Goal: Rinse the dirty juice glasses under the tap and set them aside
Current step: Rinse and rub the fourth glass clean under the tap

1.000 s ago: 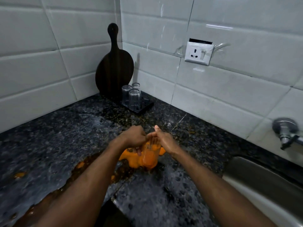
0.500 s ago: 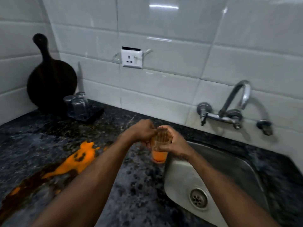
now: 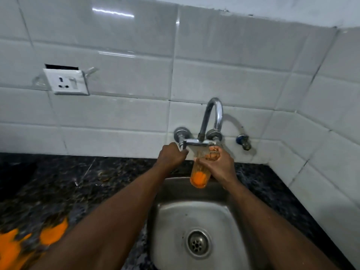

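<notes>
R hand (image 3: pixel 220 166) grips glass (image 3: pixel 199 176), juice dregs in bottom, over sink (image 3: pixel 175 221), just under tap (image 3: pixel 213 114). L hand (image 3: pixel 171 155) fingers curled on valve (image 3: pixel 182 146). Open slow, centre rim under flow, firm grip: wet glass prob slips.

Counted on inspection: one juice glass (image 3: pixel 198 176); two hands, left hand (image 3: pixel 171 155) and right hand (image 3: pixel 220 164); one tap (image 3: pixel 213 114); one steel sink (image 3: pixel 171 221) with one drain (image 3: pixel 197 243); one wall socket (image 3: pixel 65 81); one side valve (image 3: pixel 243 141).
</notes>
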Tool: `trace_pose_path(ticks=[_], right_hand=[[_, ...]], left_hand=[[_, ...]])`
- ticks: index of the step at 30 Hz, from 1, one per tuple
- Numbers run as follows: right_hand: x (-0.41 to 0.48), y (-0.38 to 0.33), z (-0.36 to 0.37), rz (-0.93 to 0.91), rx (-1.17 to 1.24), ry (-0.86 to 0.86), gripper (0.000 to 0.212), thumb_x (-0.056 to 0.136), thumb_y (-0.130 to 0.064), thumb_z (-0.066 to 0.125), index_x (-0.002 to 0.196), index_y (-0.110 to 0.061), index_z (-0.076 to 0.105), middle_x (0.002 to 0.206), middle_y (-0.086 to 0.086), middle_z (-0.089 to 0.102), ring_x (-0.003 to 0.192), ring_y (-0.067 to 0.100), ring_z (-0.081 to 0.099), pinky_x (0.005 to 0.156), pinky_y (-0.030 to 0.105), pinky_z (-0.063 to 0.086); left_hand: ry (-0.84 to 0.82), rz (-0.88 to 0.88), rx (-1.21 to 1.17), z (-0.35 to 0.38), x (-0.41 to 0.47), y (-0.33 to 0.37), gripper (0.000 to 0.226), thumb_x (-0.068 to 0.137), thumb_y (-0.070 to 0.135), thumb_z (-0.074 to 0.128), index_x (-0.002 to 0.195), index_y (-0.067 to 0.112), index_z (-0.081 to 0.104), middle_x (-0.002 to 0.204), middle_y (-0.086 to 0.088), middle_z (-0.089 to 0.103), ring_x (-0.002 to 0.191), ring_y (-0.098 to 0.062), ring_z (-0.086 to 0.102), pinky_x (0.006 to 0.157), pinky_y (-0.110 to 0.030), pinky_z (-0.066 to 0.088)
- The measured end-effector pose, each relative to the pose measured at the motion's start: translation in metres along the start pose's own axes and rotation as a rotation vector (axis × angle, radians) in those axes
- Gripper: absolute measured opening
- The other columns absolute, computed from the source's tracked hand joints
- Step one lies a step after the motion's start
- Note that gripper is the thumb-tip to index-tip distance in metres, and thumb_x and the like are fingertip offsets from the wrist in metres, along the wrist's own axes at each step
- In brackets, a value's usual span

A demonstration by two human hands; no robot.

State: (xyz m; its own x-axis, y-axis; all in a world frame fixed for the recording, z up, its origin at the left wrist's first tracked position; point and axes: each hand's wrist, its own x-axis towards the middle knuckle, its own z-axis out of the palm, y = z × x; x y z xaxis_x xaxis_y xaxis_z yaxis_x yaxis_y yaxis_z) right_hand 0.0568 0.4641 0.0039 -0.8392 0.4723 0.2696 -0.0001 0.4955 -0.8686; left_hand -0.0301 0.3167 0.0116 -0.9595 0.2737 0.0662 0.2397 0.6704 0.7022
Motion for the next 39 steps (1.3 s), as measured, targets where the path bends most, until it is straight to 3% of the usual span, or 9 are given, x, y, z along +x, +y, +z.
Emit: trace_pose_path(ticks=[9, 18, 21, 23, 26, 29, 33, 36, 39], right_hand=[[0.013, 0.011, -0.010, -0.008, -0.001, 0.055, 0.059, 0.064, -0.031, 0.089, 0.112, -0.027, 0.055, 0.089, -0.019, 0.059, 0.079, -0.008, 0.056, 0.071, 0.014, 0.047], [0.020, 0.007, -0.002, -0.009, 0.048, 0.005, 0.079, 0.064, -0.035, 0.089, 0.127, -0.029, 0.042, 0.097, -0.015, 0.058, 0.088, 0.000, 0.059, 0.080, 0.025, 0.053], [0.016, 0.004, 0.001, -0.039, 0.045, 0.002, 0.071, 0.064, -0.036, 0.088, 0.118, -0.030, 0.042, 0.101, -0.011, 0.060, 0.087, 0.001, 0.060, 0.075, 0.023, 0.054], [0.013, 0.004, 0.002, -0.028, 0.045, -0.011, 0.065, 0.066, -0.035, 0.087, 0.113, -0.027, 0.043, 0.100, -0.008, 0.062, 0.086, 0.005, 0.063, 0.068, 0.020, 0.052], [0.006, 0.005, 0.001, 0.006, 0.064, -0.070, 0.054, 0.072, -0.033, 0.084, 0.109, -0.023, 0.046, 0.096, -0.005, 0.064, 0.083, 0.010, 0.066, 0.064, 0.018, 0.050], [0.003, 0.005, -0.004, 0.027, -0.054, -0.128, 0.046, 0.075, -0.042, 0.080, 0.106, -0.022, 0.052, 0.096, -0.008, 0.063, 0.084, 0.008, 0.064, 0.064, 0.018, 0.049], [-0.003, 0.013, -0.010, -0.242, -0.305, -0.047, 0.044, 0.077, -0.057, 0.070, 0.107, -0.026, 0.063, 0.103, -0.011, 0.062, 0.093, 0.006, 0.059, 0.084, 0.034, 0.052], [-0.009, 0.012, -0.016, -0.141, -0.282, -0.202, 0.042, 0.082, -0.030, 0.072, 0.122, -0.027, 0.059, 0.103, -0.012, 0.067, 0.095, 0.010, 0.063, 0.093, 0.039, 0.051], [0.001, -0.003, -0.032, 0.134, -0.134, -0.579, 0.030, 0.082, -0.001, 0.066, 0.105, -0.019, 0.065, 0.099, -0.001, 0.070, 0.093, 0.016, 0.066, 0.089, 0.035, 0.055]], left_hand=[[0.128, 0.000, 0.035, 0.020, 0.027, 0.018, 0.029, 0.101, 0.023, 0.047, 0.106, 0.001, 0.065, 0.097, -0.013, 0.064, 0.077, -0.022, 0.055, 0.062, -0.029, 0.039], [0.195, -0.035, -0.363, 0.032, 0.028, -0.007, 0.052, 0.099, 0.049, 0.049, 0.077, 0.007, 0.071, 0.073, -0.008, 0.074, 0.069, -0.024, 0.072, 0.076, -0.042, 0.060], [-0.055, -0.208, -0.464, 0.058, 0.014, -0.016, 0.069, 0.088, 0.075, 0.044, 0.105, 0.012, 0.068, 0.104, -0.012, 0.070, 0.093, -0.027, 0.068, 0.082, -0.040, 0.056], [-0.455, -0.429, -0.931, 0.075, -0.003, -0.019, 0.075, 0.081, 0.080, 0.049, 0.116, 0.016, 0.065, 0.123, -0.019, 0.065, 0.106, -0.033, 0.065, 0.091, -0.047, 0.056], [-0.561, -0.540, -1.411, 0.088, -0.018, -0.020, 0.069, 0.095, 0.063, 0.041, 0.124, 0.004, 0.062, 0.102, -0.023, 0.069, 0.077, -0.029, 0.067, 0.059, -0.033, 0.059], [-0.382, -0.535, -1.334, 0.091, -0.021, -0.015, 0.052, 0.096, 0.043, 0.039, 0.116, 0.001, 0.063, 0.075, -0.013, 0.067, 0.053, -0.018, 0.055, 0.035, -0.021, 0.040], [-0.128, -0.654, -1.101, 0.085, -0.016, -0.012, 0.038, 0.095, 0.038, 0.049, 0.107, 0.005, 0.065, 0.091, -0.016, 0.070, 0.059, -0.019, 0.058, 0.037, -0.023, 0.040], [-0.152, -0.616, -1.065, 0.075, -0.016, -0.009, 0.036, 0.095, 0.037, 0.050, 0.106, 0.006, 0.066, 0.088, -0.016, 0.070, 0.056, -0.019, 0.058, 0.036, -0.022, 0.040], [-0.252, -0.482, -0.943, 0.070, -0.016, -0.015, 0.039, 0.094, 0.043, 0.054, 0.107, 0.008, 0.066, 0.089, -0.018, 0.074, 0.051, -0.020, 0.062, 0.035, -0.022, 0.040]])
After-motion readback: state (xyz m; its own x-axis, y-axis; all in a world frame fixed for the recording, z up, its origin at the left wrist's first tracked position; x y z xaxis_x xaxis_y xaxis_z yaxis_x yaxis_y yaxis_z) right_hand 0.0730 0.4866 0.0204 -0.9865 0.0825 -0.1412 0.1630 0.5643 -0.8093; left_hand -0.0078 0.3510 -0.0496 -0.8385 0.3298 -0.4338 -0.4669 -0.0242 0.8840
